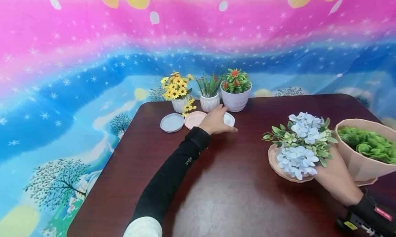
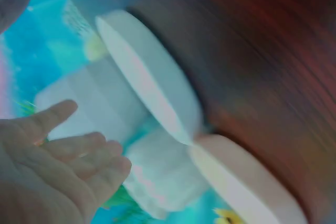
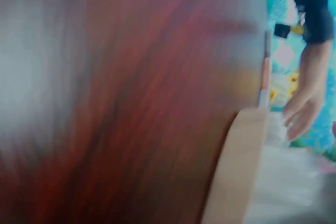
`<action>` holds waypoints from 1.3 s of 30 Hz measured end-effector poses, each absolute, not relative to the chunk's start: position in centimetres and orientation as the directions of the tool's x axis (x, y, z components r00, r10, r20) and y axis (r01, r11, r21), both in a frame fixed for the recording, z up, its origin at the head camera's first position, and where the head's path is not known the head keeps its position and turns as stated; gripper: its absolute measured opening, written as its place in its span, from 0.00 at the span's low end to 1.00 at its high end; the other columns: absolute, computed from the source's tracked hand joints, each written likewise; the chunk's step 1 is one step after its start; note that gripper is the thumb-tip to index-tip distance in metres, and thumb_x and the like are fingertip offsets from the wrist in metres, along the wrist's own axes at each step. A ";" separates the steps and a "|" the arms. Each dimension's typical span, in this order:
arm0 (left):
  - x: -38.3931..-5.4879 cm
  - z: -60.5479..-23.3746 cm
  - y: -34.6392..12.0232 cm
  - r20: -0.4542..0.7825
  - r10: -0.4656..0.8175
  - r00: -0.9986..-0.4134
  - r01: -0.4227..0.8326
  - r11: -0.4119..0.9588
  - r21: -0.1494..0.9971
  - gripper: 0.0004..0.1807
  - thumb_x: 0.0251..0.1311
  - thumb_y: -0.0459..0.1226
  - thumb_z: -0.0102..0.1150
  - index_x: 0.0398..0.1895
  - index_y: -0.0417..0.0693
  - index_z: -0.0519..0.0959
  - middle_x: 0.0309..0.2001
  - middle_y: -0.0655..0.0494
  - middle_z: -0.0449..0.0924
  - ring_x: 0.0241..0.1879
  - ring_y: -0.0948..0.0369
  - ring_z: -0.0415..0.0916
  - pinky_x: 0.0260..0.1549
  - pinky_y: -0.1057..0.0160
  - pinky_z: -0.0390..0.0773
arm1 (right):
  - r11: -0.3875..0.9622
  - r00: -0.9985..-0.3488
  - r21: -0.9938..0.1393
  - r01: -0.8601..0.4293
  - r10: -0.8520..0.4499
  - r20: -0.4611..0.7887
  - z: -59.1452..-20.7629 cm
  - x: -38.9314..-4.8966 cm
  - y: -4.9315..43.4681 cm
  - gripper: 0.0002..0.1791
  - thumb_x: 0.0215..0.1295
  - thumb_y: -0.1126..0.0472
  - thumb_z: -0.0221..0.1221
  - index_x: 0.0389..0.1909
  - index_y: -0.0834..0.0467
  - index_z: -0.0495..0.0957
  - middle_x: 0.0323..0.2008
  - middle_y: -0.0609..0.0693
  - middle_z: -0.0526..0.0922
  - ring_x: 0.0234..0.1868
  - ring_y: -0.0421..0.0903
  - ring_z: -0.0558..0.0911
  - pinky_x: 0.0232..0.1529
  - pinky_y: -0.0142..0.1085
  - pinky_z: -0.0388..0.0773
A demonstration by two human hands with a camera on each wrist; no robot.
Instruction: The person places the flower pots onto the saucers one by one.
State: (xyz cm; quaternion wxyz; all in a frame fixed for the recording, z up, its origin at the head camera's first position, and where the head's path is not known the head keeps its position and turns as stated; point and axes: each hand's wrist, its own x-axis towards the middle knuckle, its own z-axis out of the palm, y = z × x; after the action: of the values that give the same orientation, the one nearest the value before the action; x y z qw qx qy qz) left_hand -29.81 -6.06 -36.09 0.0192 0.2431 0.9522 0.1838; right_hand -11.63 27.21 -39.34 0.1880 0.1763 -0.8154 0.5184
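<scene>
My left hand (image 1: 218, 121) hovers over the pale saucers, thumb and fingers spread with nothing between them. In the left wrist view its fingers (image 2: 94, 153) reach toward white pots behind the white saucer (image 2: 152, 77). The white saucer (image 1: 229, 119) is partly covered by that hand in the head view; a pink saucer (image 1: 194, 120) and a grey saucer (image 1: 172, 122) lie to its left. My right hand (image 1: 335, 175) holds the potted blue hydrangea (image 1: 304, 130) from its right side, its fingers hidden behind the blooms. Beneath the hydrangea shows a beige saucer (image 1: 275, 164).
Along the back edge of the dark wooden table (image 1: 229, 195) stand potted yellow flowers (image 1: 176, 89), a small grassy plant (image 1: 209, 92) and a red-flowered plant (image 1: 236, 89). A big beige pot of green leaves (image 1: 368, 147) stands close to my right forearm. A printed cloth (image 1: 92, 41) hangs behind.
</scene>
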 end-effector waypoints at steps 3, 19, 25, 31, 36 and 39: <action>-30.9 -36.6 -6.9 0.021 0.413 -0.911 0.391 0.843 0.369 0.58 0.55 0.61 0.77 0.84 0.47 0.62 0.80 0.44 0.62 0.78 0.50 0.63 0.74 0.52 0.67 | 0.427 -0.906 -0.808 -0.406 -0.076 0.416 -38.6 -10.6 26.8 0.63 0.55 0.81 0.73 0.86 0.49 0.52 0.78 0.47 0.64 0.72 0.31 0.66 0.63 0.18 0.63; -33.1 -37.8 -7.7 -0.052 0.383 -0.922 0.341 0.870 0.357 0.64 0.46 0.62 0.83 0.84 0.51 0.61 0.80 0.48 0.64 0.76 0.49 0.65 0.72 0.49 0.68 | 0.429 -0.832 -0.765 -0.480 0.053 0.552 -33.5 -5.7 24.0 0.83 0.30 0.92 0.72 0.87 0.48 0.40 0.85 0.49 0.42 0.87 0.45 0.38 0.69 0.18 0.59; -33.1 -37.7 -7.8 -0.087 0.381 -0.920 0.325 0.869 0.374 0.64 0.48 0.58 0.84 0.85 0.50 0.59 0.79 0.49 0.65 0.76 0.49 0.65 0.72 0.50 0.69 | 0.308 -0.781 -0.747 -0.589 0.021 0.624 -33.1 -5.2 23.3 0.84 0.17 0.97 0.66 0.86 0.58 0.44 0.84 0.55 0.47 0.86 0.49 0.42 0.77 0.24 0.52; -32.9 -37.7 -8.0 -0.092 0.395 -0.914 0.319 0.841 0.437 0.64 0.51 0.54 0.84 0.86 0.47 0.57 0.81 0.47 0.63 0.77 0.48 0.64 0.73 0.50 0.67 | 0.131 -0.792 -0.787 -0.603 0.022 0.611 -33.9 -5.2 23.5 0.81 0.20 0.98 0.65 0.85 0.60 0.45 0.86 0.56 0.43 0.87 0.49 0.39 0.79 0.27 0.45; -32.6 -37.3 -8.1 -0.064 0.407 -0.911 0.333 0.820 0.466 0.64 0.50 0.53 0.85 0.86 0.46 0.57 0.80 0.47 0.64 0.77 0.49 0.64 0.74 0.51 0.66 | 0.110 -0.791 -0.788 -0.606 0.019 0.611 -34.1 -5.1 23.5 0.80 0.22 0.98 0.64 0.85 0.61 0.46 0.86 0.56 0.44 0.87 0.49 0.41 0.78 0.26 0.49; -32.4 -36.9 -8.0 -0.029 0.424 -0.905 0.361 0.803 0.474 0.64 0.49 0.54 0.85 0.85 0.46 0.57 0.81 0.48 0.64 0.77 0.51 0.64 0.74 0.53 0.66 | 0.113 -0.787 -0.784 -0.610 0.025 0.616 -34.1 -5.0 23.5 0.79 0.22 0.98 0.64 0.85 0.61 0.46 0.86 0.57 0.45 0.87 0.49 0.42 0.79 0.26 0.48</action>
State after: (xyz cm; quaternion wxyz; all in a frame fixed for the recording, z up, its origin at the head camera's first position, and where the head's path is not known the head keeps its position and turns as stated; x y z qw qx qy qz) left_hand -32.38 -7.98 -36.94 0.0667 0.2070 0.9472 0.2357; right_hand -5.04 23.49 -34.13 0.2510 0.2085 -0.7024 0.6326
